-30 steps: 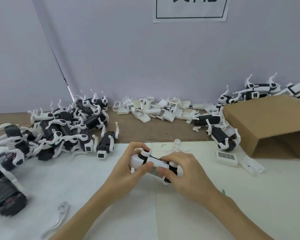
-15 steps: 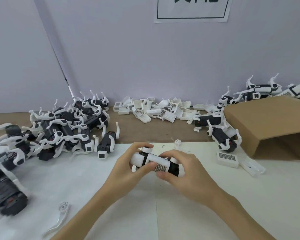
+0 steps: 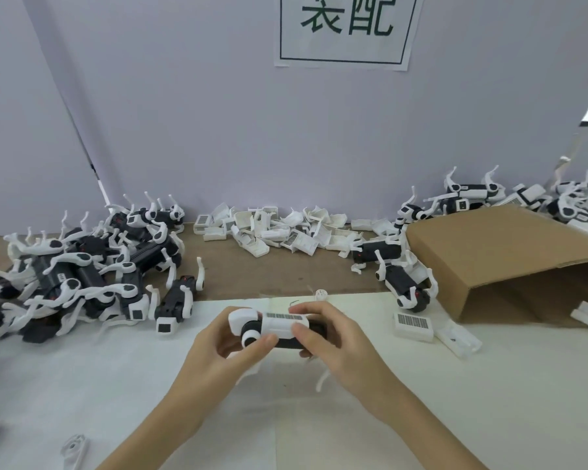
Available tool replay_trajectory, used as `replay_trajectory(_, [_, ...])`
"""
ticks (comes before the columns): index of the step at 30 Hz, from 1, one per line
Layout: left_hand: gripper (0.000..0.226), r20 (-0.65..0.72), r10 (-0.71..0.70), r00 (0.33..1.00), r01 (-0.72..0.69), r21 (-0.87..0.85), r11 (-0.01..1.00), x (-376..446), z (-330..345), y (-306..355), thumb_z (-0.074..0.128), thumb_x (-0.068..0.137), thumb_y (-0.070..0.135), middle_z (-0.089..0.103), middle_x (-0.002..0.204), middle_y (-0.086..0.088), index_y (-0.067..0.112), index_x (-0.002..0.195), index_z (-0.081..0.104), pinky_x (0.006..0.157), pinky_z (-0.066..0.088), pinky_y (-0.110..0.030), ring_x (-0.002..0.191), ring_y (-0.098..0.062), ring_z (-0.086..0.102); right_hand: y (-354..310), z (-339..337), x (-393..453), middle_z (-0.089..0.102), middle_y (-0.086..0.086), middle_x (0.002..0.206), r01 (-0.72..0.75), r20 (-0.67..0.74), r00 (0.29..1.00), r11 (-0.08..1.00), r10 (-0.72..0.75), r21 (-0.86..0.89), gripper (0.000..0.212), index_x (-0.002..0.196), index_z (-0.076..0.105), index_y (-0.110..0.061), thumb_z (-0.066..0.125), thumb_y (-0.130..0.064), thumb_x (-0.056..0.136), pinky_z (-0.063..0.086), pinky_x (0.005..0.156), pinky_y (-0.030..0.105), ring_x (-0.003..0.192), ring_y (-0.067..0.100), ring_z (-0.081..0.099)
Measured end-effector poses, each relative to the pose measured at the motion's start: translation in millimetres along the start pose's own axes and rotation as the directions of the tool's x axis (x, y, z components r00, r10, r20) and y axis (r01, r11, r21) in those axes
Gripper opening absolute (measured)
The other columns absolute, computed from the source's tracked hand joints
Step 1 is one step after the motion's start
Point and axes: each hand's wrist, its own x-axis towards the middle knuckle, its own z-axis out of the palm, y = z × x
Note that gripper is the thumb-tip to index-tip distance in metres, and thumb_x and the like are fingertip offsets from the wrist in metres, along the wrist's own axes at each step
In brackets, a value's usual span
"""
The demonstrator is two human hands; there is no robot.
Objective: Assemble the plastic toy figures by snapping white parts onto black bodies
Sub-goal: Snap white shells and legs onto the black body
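Note:
Both hands hold one toy figure [image 3: 279, 329] just above the white sheet at the table's middle. Its body is black, with a white head block on the left and a white back cover carrying a barcode label on top. My left hand [image 3: 224, 354] grips the head end, thumb on the round white joint. My right hand [image 3: 333, 337] curls round the tail end, thumb and fingers pinching the cover. A white leg [image 3: 324, 378] hangs below my right hand.
Finished black-and-white figures lie heaped at the left [image 3: 82, 276]. Loose white covers [image 3: 279, 228] are piled along the wall. A tipped cardboard box [image 3: 510, 259] stands right, figures beside and behind it. Two white covers [image 3: 414, 325] lie near it. A loose leg [image 3: 73, 452] lies front left.
The figure has been turned in my hands so the barcode cover now faces up, and raised slightly. The camera has tilted up a little.

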Motion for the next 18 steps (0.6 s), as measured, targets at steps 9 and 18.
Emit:
replay_trajectory(9, [0.049, -0.158, -0.044, 0.986, 0.036, -0.054, 0.998, -7, 19, 3, 0.082, 0.058, 0.068, 0.074, 0.091, 0.0, 0.034, 0.091, 0.07, 0.075, 0.053, -0.029, 0.08, -0.012, 0.067, 17, 1, -2, 0.061, -0.022, 0.128, 0.319, 0.088, 0.943, 0.792, -0.322, -0.52, 0.04, 0.134, 0.06, -0.034, 0.071, -0.035, 0.096, 0.046, 0.098, 0.021, 0.117, 0.001, 0.057])
replay_trajectory(18, [0.047, -0.034, -0.01, 0.999, 0.005, -0.135, 0.991, -5, 9, 6, 0.072, 0.082, 0.065, 0.077, 0.122, 0.003, 0.038, 0.121, 0.075, 0.104, 0.045, -0.036, 0.119, -0.015, 0.071, 5, -16, 4, 0.072, -0.005, 0.118, 0.015, 0.054, 0.998, 1.0, -0.016, 0.006, 0.058, 0.145, 0.055, -0.029, 0.068, -0.05, 0.093, 0.055, 0.102, 0.039, 0.111, 0.018, 0.071])
